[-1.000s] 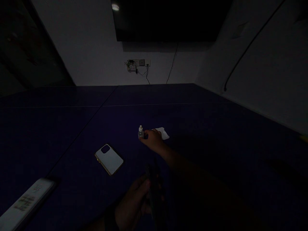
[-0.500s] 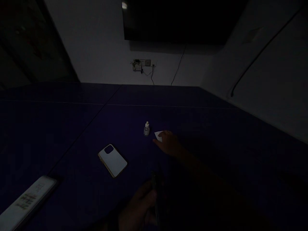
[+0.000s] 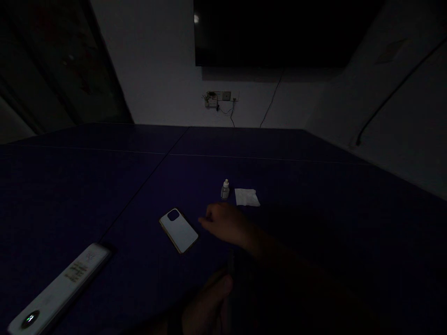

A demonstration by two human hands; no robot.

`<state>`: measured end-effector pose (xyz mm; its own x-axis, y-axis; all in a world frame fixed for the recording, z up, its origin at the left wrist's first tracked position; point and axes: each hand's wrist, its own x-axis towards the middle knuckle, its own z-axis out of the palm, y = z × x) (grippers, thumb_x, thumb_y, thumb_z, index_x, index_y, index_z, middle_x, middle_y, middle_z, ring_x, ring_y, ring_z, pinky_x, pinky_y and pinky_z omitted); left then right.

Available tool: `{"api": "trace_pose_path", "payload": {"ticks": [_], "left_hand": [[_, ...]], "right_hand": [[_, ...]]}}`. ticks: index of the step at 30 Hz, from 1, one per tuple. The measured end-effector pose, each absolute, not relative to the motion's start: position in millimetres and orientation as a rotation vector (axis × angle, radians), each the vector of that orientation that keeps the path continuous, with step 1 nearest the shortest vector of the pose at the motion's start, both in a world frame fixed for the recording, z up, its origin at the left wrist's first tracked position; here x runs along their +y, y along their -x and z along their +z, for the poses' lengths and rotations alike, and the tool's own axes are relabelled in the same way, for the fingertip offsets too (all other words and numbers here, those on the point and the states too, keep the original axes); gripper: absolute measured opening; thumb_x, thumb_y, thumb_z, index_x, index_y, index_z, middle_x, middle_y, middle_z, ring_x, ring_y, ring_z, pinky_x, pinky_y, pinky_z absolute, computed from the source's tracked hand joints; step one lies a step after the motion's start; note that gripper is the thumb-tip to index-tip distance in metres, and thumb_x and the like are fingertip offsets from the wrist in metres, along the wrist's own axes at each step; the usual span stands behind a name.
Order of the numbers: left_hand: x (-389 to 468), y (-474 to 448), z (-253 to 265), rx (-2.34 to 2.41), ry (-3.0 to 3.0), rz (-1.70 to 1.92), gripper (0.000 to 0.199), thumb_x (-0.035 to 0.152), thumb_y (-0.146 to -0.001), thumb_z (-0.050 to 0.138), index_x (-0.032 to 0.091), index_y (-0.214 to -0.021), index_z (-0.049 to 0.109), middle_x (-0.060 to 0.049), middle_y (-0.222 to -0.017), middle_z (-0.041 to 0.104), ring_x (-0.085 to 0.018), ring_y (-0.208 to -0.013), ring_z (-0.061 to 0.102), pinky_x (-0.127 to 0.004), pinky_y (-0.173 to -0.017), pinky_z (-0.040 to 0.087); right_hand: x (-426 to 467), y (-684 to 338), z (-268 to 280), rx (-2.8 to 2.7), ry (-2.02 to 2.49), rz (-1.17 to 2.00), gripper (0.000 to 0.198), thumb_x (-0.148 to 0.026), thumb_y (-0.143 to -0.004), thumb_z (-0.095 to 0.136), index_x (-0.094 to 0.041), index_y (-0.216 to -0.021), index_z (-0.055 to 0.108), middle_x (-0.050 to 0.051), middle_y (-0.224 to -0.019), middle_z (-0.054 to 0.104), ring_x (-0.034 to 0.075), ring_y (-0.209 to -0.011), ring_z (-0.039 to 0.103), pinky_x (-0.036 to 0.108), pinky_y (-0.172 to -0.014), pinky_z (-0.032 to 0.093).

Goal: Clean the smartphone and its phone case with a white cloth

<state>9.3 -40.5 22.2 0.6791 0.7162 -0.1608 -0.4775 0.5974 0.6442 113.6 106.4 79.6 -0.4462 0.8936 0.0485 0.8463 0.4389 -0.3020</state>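
Observation:
In the head view, my left hand (image 3: 209,302) is closed around a thin dark slab that looks like a phone (image 3: 231,261), held upright and seen nearly edge-on. Darkness hides most of its face. Above the table, my right hand (image 3: 225,222) is empty, thumb apart from loosely curled fingers. To its left lies a pale phone case (image 3: 179,231) with a yellowish rim and a camera cut-out. A small bottle with a white cap (image 3: 225,190) stands just beyond the hand. Right of the bottle, a white wipe or tissue (image 3: 247,197) rests flat.
The room is very dim. A long white device (image 3: 59,288) with a lit display lies at the lower left of the dark blue table (image 3: 139,167). Wall sockets with cables (image 3: 220,97) are at the back, below a large black screen (image 3: 272,32).
My right hand has let go of the white wipe and come left and nearer, toward the phone case. The wipe now lies flat. My left hand still holds the phone; the view has shifted left.

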Motion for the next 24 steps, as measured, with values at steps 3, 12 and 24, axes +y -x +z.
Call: {"api": "trace_pose_path", "payload": {"ticks": [3,12,24], "left_hand": [[-45.2,-0.4,30.4,0.406,-0.668,0.726,0.079,0.069,-0.075,0.076,0.018,-0.133,0.062,-0.017,-0.115,0.071,-0.039,-0.111,0.067,-0.055,-0.098,0.047],[-40.2,15.0,34.4,0.487,-0.698,0.775,0.089,0.080,-0.057,0.080,0.022,-0.124,0.069,-0.014,-0.109,0.074,-0.039,-0.111,0.065,-0.053,-0.098,0.050],[-28.5,18.6,46.5,0.540,-0.553,0.864,0.067,0.071,-0.079,0.071,0.029,-0.130,0.060,-0.010,-0.120,0.069,-0.030,-0.102,0.070,-0.043,-0.084,0.056]], "right_hand": [[100.3,-70.0,69.2,-2.598,1.347,0.449,0.058,-0.067,-0.080,0.067,-0.017,-0.109,0.070,0.014,-0.108,0.073,0.028,-0.095,0.069,0.035,-0.077,0.051],[112.9,-38.3,44.2,-2.577,1.317,0.682,0.075,-0.045,-0.048,0.091,-0.009,-0.110,0.068,0.023,-0.114,0.068,0.042,-0.113,0.059,0.051,-0.098,0.046],[60.5,-212.6,44.3,-1.438,1.305,1.306,0.069,-0.030,-0.071,0.078,-0.021,-0.134,0.051,0.013,-0.118,0.071,0.031,-0.099,0.072,0.043,-0.073,0.060]]}}
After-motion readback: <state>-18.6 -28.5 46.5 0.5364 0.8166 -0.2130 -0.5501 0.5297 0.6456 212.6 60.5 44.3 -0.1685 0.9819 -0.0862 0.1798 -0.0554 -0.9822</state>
